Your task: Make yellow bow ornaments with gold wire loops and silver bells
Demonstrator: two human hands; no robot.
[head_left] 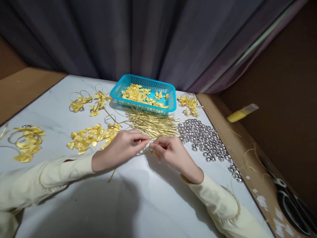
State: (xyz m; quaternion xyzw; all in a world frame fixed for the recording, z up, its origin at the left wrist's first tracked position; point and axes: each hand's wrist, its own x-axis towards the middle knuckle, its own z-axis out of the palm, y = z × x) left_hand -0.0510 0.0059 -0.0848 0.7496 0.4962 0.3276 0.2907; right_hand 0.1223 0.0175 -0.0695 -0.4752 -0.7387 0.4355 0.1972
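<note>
My left hand (121, 147) and my right hand (172, 152) meet low over the white table, fingertips nearly touching. Both are pinched closed on a thin gold cord (142, 153), with a bit of yellow showing under my right fingers. A small item between the fingertips is too hidden to make out. Just beyond my hands lies a pile of gold cords (155, 124). Silver bell-like beads (205, 138) are spread to the right of my right hand. Loose yellow bows (86, 137) lie to the left, beyond my left forearm.
A blue basket (173, 99) holding yellow bows stands behind the cords. Bows with looped cords lie in groups at the far left (28, 143), back left (78, 105) and back right (189, 104). Scissors (292, 201), paper scraps and a yellow tube (241, 113) are at the right.
</note>
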